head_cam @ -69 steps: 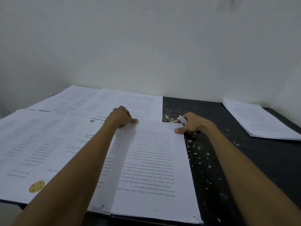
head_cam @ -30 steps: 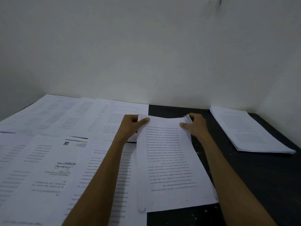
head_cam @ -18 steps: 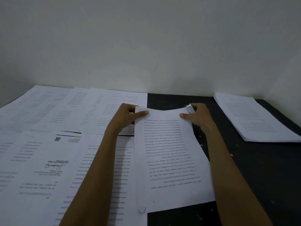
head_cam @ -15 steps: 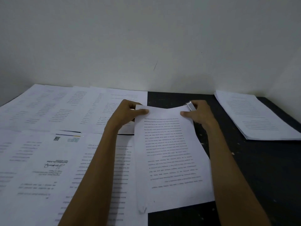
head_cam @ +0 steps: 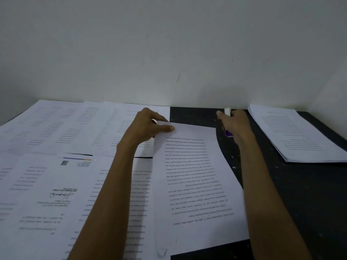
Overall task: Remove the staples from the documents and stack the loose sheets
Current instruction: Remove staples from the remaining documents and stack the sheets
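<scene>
From the head view, our left hand is pinching the far left corner of the document, thumb on top. The document is lying partly on the dark table and partly over the printed sheets on the left. Our right hand is curling its fingers round a white tool, just beside the document's far right corner. The stack is sitting far right. All the text is facing away from us, too blurred to read. We are making out only a QR code and a signature.
</scene>
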